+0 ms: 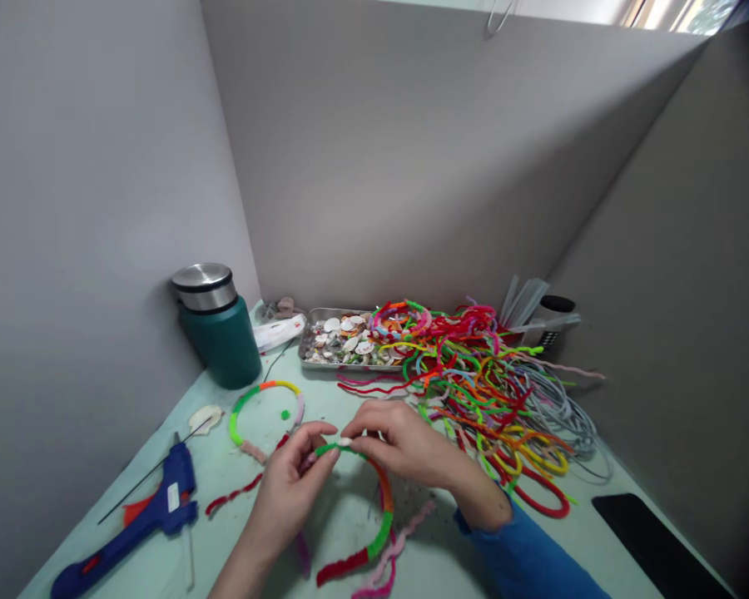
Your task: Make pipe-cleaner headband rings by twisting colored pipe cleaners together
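Note:
A headband wrapped in green, orange and red pipe cleaner curves over the table between my hands. My left hand pinches its green top end with thumb and fingers closed. My right hand pinches a small white shell against the same end, fingers pressed together. A loose pink pipe cleaner lies under the band's lower end. Another wrapped headband, green, orange, yellow and pink, lies just beyond my left hand.
A blue glue gun lies front left. A teal flask stands by the left wall. A metal tray holds shells. A heap of coloured pipe cleaners and grey bare headbands fills the right. A black phone lies at the front right.

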Tool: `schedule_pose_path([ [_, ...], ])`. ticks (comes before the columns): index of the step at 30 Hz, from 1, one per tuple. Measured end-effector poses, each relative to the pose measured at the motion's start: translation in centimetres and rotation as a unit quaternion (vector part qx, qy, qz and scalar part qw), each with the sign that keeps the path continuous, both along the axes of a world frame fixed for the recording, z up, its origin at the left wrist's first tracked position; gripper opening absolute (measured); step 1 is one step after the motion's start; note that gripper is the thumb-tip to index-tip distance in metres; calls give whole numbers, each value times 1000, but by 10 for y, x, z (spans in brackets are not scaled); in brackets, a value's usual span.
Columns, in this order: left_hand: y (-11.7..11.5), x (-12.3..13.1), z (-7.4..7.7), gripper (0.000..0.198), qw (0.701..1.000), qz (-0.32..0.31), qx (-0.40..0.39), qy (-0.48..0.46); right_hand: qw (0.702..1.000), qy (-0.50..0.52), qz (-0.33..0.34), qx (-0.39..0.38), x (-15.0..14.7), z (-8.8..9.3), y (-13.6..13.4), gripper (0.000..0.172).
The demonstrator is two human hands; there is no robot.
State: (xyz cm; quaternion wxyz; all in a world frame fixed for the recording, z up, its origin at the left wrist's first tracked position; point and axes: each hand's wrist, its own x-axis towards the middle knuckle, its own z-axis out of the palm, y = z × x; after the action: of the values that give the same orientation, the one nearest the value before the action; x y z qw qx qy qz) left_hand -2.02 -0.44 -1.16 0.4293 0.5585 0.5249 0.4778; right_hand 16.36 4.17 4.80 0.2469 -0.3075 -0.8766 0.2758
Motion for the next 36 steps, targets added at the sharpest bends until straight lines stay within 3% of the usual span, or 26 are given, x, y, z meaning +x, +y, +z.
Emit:
schedule_pose_path([
  [8, 0, -1, 2, 27, 999, 46, 28, 4, 996, -24, -23, 82, -8, -6, -5, 17],
  [13, 2, 0, 0, 32, 996, 91, 3, -5, 971, -104, -88, 197, -21, -21, -10, 13],
  [16, 2, -1, -2, 31, 996, 92, -1, 1, 962, -119, -101, 223, -25, -27, -10, 12],
  [22, 0, 1, 2, 33, 994, 91, 12, -56, 993, 7, -95, 68, -26, -26, -12, 7],
  [28, -1, 2, 4, 29, 995, 60, -4, -77, 984, 112, -97, -97, -28, -27, -11, 11],
  [30, -1, 2, 3, 27, 996, 59, -3, -72, 982, 121, -102, -102, -27, -27, -11, 12],
  [36, -1, 1, -1, 24, 997, 51, 0, -49, 989, 101, -104, -16, -26, -20, -14, 13],
])
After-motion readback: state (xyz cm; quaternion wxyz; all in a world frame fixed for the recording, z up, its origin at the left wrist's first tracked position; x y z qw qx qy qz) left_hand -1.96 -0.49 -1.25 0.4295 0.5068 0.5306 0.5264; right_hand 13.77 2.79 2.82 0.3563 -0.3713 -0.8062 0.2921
